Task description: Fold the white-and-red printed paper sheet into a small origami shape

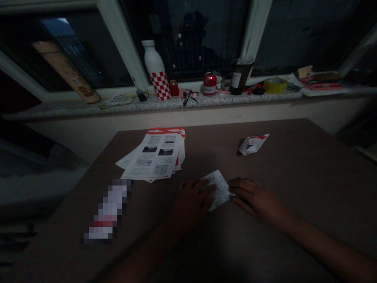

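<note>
A small folded sheet of printed paper [218, 188] lies on the brown table between my hands. My left hand [193, 200] rests over its left side, fingers spread and lying flat. At the right corner of the sheet, the fingers of my right hand [249, 196] are pressed together on the paper's edge. Farther back to the right stands a folded paper piece [253, 144] with red and blue print, apart from both hands. A stack of printed sheets [156, 155] with orange edges sits to the left.
A blurred-out oblong item [107, 210] lies at the table's left. Beyond the table [309, 165], a granite windowsill [118, 108] holds a white bottle with red checks [157, 70], a red can [209, 84], a dark cup [239, 78] and yellow tape [275, 85].
</note>
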{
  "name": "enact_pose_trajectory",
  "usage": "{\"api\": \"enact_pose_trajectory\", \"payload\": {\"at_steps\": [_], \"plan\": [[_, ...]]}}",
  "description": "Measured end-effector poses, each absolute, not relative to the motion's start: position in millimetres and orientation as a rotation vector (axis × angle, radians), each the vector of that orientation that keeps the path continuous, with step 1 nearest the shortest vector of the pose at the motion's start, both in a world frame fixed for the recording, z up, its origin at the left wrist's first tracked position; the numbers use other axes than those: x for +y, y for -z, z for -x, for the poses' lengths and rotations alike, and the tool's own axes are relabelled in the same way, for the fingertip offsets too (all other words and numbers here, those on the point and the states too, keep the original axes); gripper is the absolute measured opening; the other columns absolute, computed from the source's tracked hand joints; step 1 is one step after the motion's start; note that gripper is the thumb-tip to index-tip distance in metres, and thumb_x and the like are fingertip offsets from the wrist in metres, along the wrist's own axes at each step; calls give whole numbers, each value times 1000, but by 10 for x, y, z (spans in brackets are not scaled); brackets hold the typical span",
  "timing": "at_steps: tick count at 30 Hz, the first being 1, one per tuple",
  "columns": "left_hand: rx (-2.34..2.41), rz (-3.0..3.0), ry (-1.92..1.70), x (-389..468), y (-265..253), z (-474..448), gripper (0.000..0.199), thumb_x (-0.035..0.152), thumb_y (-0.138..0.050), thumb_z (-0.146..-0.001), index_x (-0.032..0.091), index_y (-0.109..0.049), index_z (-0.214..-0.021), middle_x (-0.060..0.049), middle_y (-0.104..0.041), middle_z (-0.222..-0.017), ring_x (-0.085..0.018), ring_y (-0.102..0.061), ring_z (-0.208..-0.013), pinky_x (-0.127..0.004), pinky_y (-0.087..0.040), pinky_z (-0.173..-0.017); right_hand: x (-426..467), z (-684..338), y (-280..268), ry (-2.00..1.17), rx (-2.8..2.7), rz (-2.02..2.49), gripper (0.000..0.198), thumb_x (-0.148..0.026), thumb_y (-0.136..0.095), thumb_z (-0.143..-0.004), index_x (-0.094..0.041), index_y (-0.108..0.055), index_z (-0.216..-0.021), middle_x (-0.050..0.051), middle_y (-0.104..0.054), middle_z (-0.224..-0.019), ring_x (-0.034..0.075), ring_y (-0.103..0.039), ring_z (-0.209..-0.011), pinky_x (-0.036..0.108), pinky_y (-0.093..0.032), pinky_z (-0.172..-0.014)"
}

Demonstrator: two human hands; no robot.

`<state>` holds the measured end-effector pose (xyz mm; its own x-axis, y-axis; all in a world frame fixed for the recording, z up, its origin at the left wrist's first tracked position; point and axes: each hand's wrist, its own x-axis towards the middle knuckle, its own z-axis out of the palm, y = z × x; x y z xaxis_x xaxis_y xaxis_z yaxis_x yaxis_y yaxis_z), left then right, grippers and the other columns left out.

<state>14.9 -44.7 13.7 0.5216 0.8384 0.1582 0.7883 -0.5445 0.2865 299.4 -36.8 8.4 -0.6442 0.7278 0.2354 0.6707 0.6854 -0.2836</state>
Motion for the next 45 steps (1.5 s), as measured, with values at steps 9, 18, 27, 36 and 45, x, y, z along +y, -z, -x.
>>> {"api": "enact_pose_trajectory", "payload": {"at_steps": [9, 18, 27, 36, 45], "plan": [[1227, -2491, -440, -342, -174, 36, 40, 28, -62, -104, 21, -61, -144, -9, -62, -150, -29, -58, -130, -51, -50, -111, -157, -2956, 34, -261, -2542, 1019, 30, -31, -68, -102, -21, -69, -130, 16, -68, -137, 34, -66, -128, 53, -60, -103], [995, -2425, -444, -197, -142, 306, 50, 27, -75, -99, 27, -59, -146, -7, -61, -151, -25, -55, -139, -46, -48, -116, -47, -3074, 33, -349, -2576, 780, 32, -30, -69, -102, -22, -71, -132, 13, -72, -135, 30, -68, -127, 49, -61, -105], [961, -2434, -505, -144, -99, 318, 43, 27, -75, -99, 26, -64, -140, -9, -63, -146, -27, -60, -134, -47, -52, -112, -74, -3061, 26, -342, -2530, 789, 28, -24, -66, -103, -25, -73, -130, 10, -75, -136, 29, -70, -124, 48, -62, -103], [1002, -2457, -563, -149, -98, 273, 28, 19, -64, -104, 23, -68, -131, -7, -70, -136, -23, -65, -126, -42, -53, -110, -58, -3062, 10, -496, -2458, 812, 35, -27, -69, -101, -29, -71, -136, 8, -75, -136, 27, -71, -123, 44, -62, -103], [1124, -2405, -599, -183, -161, 261, 20, 23, -65, -104, 24, -69, -124, -6, -70, -126, -22, -68, -116, -37, -56, -101, -88, -2973, -38, -507, -2270, 950, 26, -24, -58, -107, -27, -73, -127, 6, -80, -125, 24, -77, -115, 41, -63, -102]]}}
